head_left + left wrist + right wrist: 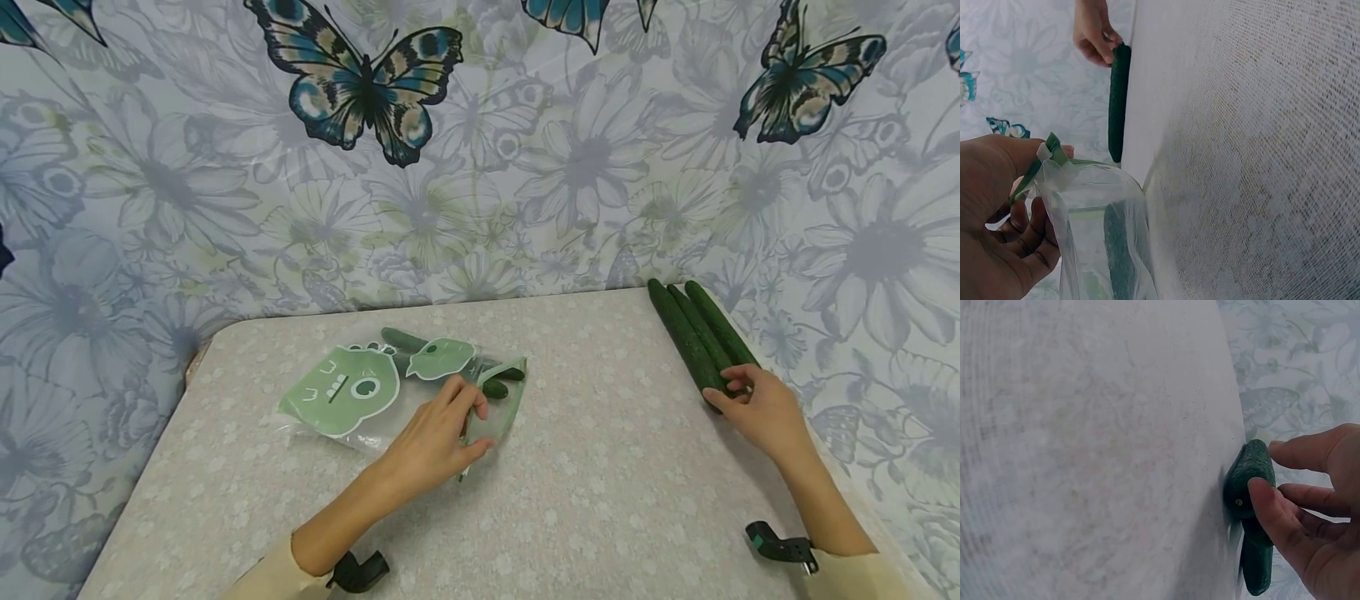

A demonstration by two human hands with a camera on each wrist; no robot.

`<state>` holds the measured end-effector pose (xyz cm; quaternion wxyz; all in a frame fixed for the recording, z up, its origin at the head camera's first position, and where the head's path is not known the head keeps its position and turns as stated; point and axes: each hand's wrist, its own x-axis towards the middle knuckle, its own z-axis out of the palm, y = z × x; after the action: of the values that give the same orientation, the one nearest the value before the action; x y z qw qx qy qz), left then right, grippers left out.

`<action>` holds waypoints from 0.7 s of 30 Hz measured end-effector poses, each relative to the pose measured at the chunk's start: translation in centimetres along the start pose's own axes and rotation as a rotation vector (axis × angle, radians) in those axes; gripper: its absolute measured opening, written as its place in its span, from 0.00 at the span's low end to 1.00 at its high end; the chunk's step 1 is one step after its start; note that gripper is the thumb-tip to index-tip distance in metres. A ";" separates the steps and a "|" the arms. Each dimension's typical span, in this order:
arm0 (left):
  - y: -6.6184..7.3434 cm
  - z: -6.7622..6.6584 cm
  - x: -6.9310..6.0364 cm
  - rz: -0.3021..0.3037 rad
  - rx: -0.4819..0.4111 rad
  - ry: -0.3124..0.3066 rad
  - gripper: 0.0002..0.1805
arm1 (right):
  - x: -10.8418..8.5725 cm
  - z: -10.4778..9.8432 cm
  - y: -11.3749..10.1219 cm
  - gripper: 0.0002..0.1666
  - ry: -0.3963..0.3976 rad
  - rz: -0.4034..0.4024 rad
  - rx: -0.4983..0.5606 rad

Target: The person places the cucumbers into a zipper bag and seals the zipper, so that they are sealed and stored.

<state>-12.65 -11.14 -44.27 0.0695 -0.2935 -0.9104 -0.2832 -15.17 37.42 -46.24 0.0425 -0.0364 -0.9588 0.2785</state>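
Counter point(600, 475); butterfly backdrop point(480, 192), 12 o'clock. Left hand point(438, 429) pinches part-hidden bag point(378, 392), 11; right hand point(763, 410) pinches cucumber point(684, 335), 2.

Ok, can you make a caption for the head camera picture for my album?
Left hand holds a bag with cucumbers inside; right hand touches a row of three cucumbers.

No legible text, brand or number in any view. Nearest to a sign: on the clear plastic bag with pale green printing point(401, 408) we note a white-outlined cartoon face point(337, 396), with one ringed eye, white teeth and small curved strokes, which we take as drawing, not lettering. Same bag, second, smaller white-outlined green print point(442, 358): we read no words on it.
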 end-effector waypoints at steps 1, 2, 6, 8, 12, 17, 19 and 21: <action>0.0 0.0 0.0 -0.001 -0.003 0.000 0.25 | 0.0 0.0 0.0 0.32 -0.005 0.003 -0.007; 0.0 -0.1 0.0 -0.002 -0.008 -0.001 0.25 | 0.1 -0.1 -0.1 0.32 -0.008 0.002 -0.019; 0.0 -0.1 0.1 -0.004 -0.031 -0.005 0.23 | 0.3 -0.2 -0.4 0.34 -0.026 -0.011 -0.103; 0.0 -0.2 0.1 -0.002 -0.039 -0.007 0.23 | 0.4 -0.1 -0.6 0.37 -0.040 -0.017 -0.164; -0.1 -0.2 0.0 -0.003 -0.045 -0.010 0.23 | 0.6 0.2 -1.0 0.40 -0.062 -0.016 -0.258; -0.3 0.0 0.0 0.003 -0.052 -0.011 0.23 | 0.8 0.6 -1.3 0.37 -0.017 -0.022 -0.324; -0.3 0.0 0.0 0.006 -0.056 -0.012 0.22 | 0.8 0.7 -1.2 0.37 0.012 -0.017 -0.332; -0.3 0.0 0.0 0.003 -0.056 -0.013 0.23 | 0.7 0.9 -1.1 0.37 0.041 -0.010 -0.327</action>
<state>-12.83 -11.37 -44.38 0.0557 -0.2986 -0.9021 -0.3065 -16.05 36.09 -46.41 0.0571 -0.0437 -0.9904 0.1177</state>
